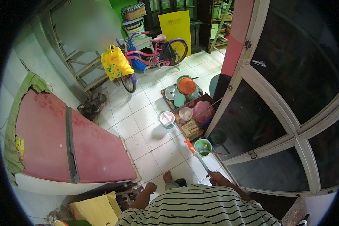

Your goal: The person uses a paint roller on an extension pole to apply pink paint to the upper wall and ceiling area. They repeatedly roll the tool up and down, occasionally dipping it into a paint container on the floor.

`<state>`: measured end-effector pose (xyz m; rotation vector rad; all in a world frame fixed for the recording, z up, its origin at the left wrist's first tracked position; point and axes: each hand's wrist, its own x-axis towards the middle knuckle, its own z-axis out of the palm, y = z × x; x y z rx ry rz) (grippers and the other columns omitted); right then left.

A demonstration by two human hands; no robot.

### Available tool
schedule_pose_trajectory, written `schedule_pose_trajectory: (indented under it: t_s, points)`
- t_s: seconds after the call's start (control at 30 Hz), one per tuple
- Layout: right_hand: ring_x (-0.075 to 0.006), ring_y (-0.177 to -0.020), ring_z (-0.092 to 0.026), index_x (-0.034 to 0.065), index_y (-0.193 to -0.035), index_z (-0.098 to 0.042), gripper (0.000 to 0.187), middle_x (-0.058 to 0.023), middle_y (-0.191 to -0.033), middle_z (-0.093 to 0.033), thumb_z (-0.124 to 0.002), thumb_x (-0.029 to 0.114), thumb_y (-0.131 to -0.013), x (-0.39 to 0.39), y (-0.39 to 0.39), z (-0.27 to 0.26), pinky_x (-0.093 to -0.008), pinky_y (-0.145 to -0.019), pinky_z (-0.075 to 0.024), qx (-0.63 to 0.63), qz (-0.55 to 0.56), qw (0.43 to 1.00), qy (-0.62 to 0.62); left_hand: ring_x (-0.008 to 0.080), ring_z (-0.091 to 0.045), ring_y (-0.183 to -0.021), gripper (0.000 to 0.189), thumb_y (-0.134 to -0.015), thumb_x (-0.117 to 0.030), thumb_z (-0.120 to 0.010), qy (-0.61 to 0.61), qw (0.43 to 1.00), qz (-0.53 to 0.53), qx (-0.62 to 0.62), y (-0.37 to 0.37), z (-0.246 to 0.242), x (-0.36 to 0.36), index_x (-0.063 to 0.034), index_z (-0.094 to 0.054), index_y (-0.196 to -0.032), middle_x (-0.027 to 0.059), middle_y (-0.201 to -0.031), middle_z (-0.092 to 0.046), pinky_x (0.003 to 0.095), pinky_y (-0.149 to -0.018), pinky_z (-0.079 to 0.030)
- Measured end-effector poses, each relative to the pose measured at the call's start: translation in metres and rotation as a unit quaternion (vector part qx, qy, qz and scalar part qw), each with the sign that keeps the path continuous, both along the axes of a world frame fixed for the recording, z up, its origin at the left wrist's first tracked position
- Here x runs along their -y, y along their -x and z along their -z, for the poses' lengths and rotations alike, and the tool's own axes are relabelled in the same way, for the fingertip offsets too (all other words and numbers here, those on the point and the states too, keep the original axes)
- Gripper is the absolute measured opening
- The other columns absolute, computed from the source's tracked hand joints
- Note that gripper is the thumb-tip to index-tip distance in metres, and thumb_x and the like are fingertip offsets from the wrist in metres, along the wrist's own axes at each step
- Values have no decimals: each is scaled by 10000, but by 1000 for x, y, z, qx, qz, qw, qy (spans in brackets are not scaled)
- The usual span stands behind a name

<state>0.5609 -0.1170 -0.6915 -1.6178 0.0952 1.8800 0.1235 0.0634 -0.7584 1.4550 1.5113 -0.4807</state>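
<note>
My right hand (218,178) grips a grey-blue pole (204,163). A bright orange piece (189,145) is fixed at the pole's far end, beside a bucket of green paint (207,141) on the floor. Inside that bucket stands a tool with an orange part, and a stick (218,153) lies across its rim. My left hand (151,187) hangs low near my bare foot (167,176), its fingers curled and nothing visible in it. Farther ahead, a white pail (167,118) holds pale pink paint with a stick-like handle leaning out.
A cardboard box (177,124) of plastic bowls and a tray of kitchenware (171,104) sit ahead. Framed dark-glass doors (260,113) stand right. On the left is a red refrigerator (99,149). A pink bicycle (144,55) carries a yellow bag (115,62) farther back.
</note>
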Motion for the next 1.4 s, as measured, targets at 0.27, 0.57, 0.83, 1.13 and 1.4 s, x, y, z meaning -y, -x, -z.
schedule_pose_trajectory:
  t_s: [0.27,0.57,0.83,1.13,1.4]
  points:
    - [-109,-394,-309,21,-1143,-564,527,19,-533,-340,-559,524,-988,-1,-12,23,-307,-372,-250,-61,6,998,-9,288,-699,-676,316,-909,-266,-601,9,996,90,13,6,33,-4,6,-713,-1025,160,-818,-709,428,-597,-590]
    - [-135,-472,-441,11,-1016,-657,459,-36,-580,-494,-589,464,-987,31,-15,106,-332,-454,-363,192,-178,922,-287,272,-714,-875,279,-936,-304,-576,-87,859,504,-31,11,50,0,-73,-719,-1002,130,-989,-740,451,-763,-574]
    - [-155,-576,-510,19,-968,-628,331,-48,-643,-543,-593,347,-999,-55,-31,6,-328,-523,-413,223,-85,963,-124,328,-702,-838,284,-947,-255,-598,-279,918,128,252,-115,-36,-69,2,-636,-1063,163,-940,-719,470,-727,-545]
    - [-221,-665,-552,14,-1036,-610,330,-97,-706,-577,-604,339,-983,-72,-32,-176,-364,-598,-440,293,-23,915,-277,342,-697,-827,281,-954,-249,-592,-293,843,94,442,-263,-237,-66,11,-612,-1058,174,-916,-709,474,-710,-533]
    - [-279,-743,-590,9,-1096,-593,348,-141,-763,-606,-615,333,-969,-22,-13,-269,-396,-665,-465,317,11,875,-364,355,-693,-817,279,-959,-244,-586,-286,805,132,503,-308,-292,-28,19,-590,-1054,183,-895,-700,477,-695,-523]
